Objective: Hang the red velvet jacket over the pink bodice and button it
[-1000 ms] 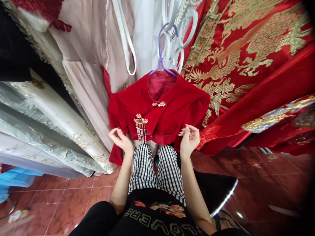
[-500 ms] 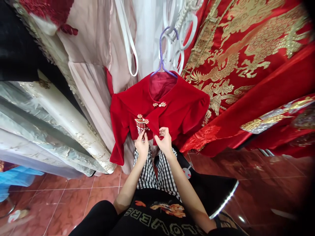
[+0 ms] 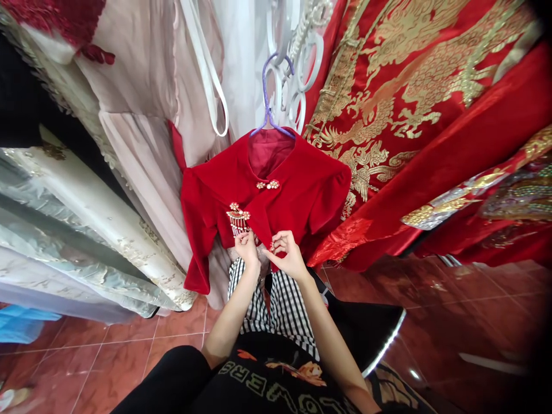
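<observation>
A short red velvet jacket (image 3: pixel 293 195) hangs in front of me on a purple hanger (image 3: pixel 265 92). A flower-shaped clasp (image 3: pixel 268 184) joins it below the collar. Lower on its left side sits a fan-shaped brooch (image 3: pixel 238 215) with beaded tassels. My left hand (image 3: pixel 246 247) is closed at the jacket's lower front edge, just under the tassels. Beside it, my right hand (image 3: pixel 288 256) pinches the other front flap at its bottom corner, where a small ornament shows near the fingers. The fingertips of both hands partly cover the hem.
White ring-shaped hanger loops (image 3: pixel 310 63) hold the purple hanger. Pale gowns (image 3: pixel 129 149) hang on the left. Red garments with gold embroidery (image 3: pixel 388 109) hang on the right. A black piece with a bright edge (image 3: pixel 366 328) is by my right forearm, above red floor tiles (image 3: pixel 121 356).
The view has shifted slightly, so the jacket appears further left. My left hand has dropped a little below the brooch tassels, and my right hand's fingers have shifted at the flap's corner.
</observation>
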Action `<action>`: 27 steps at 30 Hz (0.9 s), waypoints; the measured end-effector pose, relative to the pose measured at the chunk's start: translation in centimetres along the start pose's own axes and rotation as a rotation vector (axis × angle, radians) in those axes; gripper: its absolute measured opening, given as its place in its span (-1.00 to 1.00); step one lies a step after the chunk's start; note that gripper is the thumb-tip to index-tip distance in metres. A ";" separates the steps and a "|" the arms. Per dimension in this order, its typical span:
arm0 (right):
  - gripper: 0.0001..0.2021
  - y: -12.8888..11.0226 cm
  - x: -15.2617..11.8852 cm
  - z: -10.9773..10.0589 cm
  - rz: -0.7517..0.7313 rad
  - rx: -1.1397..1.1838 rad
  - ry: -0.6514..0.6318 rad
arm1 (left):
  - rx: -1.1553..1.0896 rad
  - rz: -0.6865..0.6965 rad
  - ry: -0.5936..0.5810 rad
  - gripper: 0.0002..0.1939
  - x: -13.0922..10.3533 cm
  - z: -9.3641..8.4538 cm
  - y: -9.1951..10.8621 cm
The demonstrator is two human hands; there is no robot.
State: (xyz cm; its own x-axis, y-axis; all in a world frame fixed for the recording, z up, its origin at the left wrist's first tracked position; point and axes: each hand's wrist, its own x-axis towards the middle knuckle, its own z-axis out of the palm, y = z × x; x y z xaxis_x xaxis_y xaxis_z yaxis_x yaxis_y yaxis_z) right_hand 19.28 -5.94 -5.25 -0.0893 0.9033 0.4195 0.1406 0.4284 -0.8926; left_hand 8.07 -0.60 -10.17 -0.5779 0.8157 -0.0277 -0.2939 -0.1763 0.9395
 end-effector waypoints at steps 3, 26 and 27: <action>-0.57 0.0 -0.1 0.1 -0.033 -0.075 -0.041 | -0.038 -0.026 0.003 -0.70 -1.1 -1.1 1.3; -0.60 1.1 0.5 1.7 0.087 0.175 -0.239 | 0.133 -0.023 -0.327 -0.65 -1.5 -6.7 4.7; -0.60 1.3 0.5 1.6 0.094 0.185 -0.238 | 0.121 -0.029 -0.323 -0.64 -1.5 -6.7 4.8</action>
State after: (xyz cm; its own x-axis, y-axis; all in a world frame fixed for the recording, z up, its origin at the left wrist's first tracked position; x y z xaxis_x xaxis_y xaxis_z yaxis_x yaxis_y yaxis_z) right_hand 17.78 -4.96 -6.42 -0.3158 0.8992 0.3030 -0.0212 0.3125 -0.9497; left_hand 2.45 -6.35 -7.92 -0.2944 0.9550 0.0365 -0.2031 -0.0999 0.9741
